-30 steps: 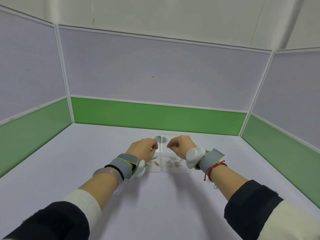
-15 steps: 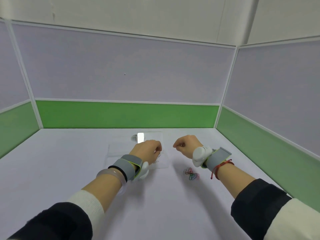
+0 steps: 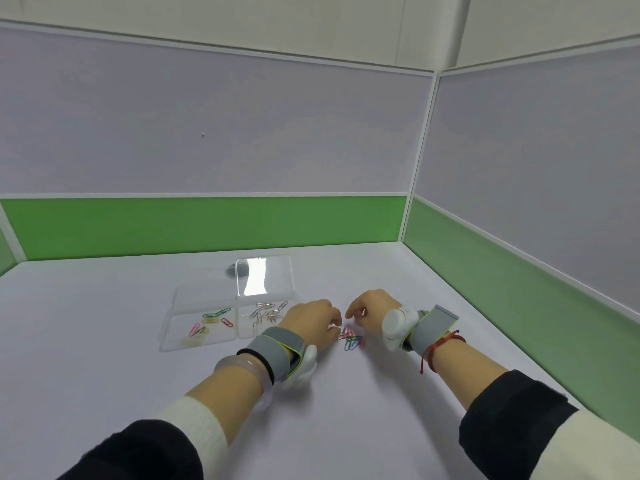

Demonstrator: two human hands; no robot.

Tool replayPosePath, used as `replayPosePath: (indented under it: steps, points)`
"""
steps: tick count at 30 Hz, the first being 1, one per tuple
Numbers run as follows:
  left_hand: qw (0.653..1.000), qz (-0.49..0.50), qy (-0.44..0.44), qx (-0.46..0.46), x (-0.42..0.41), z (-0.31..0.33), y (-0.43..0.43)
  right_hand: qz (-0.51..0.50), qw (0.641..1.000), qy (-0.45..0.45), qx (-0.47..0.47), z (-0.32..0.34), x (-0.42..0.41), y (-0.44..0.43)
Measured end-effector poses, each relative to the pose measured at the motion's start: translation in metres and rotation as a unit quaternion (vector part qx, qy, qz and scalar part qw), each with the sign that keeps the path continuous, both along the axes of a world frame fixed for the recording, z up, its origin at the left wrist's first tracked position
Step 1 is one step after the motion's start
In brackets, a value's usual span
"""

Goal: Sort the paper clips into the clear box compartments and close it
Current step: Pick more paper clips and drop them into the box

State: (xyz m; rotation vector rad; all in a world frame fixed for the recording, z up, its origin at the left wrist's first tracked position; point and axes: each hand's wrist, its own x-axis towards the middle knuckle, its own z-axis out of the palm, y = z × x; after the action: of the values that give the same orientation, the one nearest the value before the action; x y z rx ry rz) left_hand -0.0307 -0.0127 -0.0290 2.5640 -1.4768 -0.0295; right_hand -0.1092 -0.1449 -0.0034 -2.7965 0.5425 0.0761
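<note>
A clear box (image 3: pixel 166 336) lies open on the white table, its lid (image 3: pixel 265 277) raised behind. The left compartment holds several coloured paper clips (image 3: pixel 212 322); the right one holds several silver clips (image 3: pixel 268 311). To the right of the box a small loose pile of coloured clips (image 3: pixel 352 339) lies on the table. My left hand (image 3: pixel 310 318) hovers just left of that pile, fingers curled with the tips at the clips. My right hand (image 3: pixel 369 311) is just right of the pile, fingers curled, tips close to the left hand's. Whether either hand pinches a clip is hidden.
Green and grey partition walls close the table at the back (image 3: pixel 207 223) and on the right (image 3: pixel 519 265). The table (image 3: pixel 104 375) stretches bare in front of the box and toward me. Both wrists wear grey straps with white devices.
Both hands moved from over the box to the loose coloured pile on its right. The view swung right, so the box now sits left of the hands and its contents show.
</note>
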Motion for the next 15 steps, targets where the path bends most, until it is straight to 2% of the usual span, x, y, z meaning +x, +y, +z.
replayPosePath:
  steps: [6, 15]
  points:
    - [1.0, -0.005, -0.013, 0.024, -0.004, -0.008, -0.011, 0.048, 0.999, 0.023, -0.002, -0.012, -0.001, -0.004]
    - [1.0, -0.003, -0.025, -0.005, -0.001, -0.015, -0.015, 0.032, 1.0, -0.001, 0.002, -0.019, -0.001, -0.011]
